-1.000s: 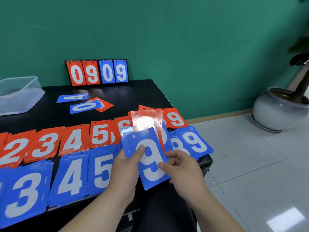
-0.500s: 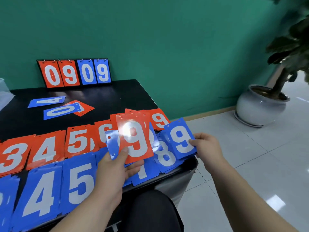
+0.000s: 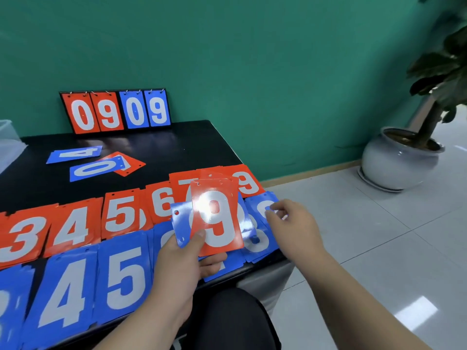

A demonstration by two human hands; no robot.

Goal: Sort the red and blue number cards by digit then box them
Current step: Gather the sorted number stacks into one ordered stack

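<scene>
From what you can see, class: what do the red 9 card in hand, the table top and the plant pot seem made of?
The red 9 card: probably thin glossy plastic; glare patch, punched holes. The table top: black and shiny, mirrors the scoreboard; lacquer or glass, unclear. The plant pot: likely glazed ceramic; pale, sharp highlights.

clear box point(image 3: 7, 145) cut off left, plant point(image 3: 439, 72) top cropped
</scene>
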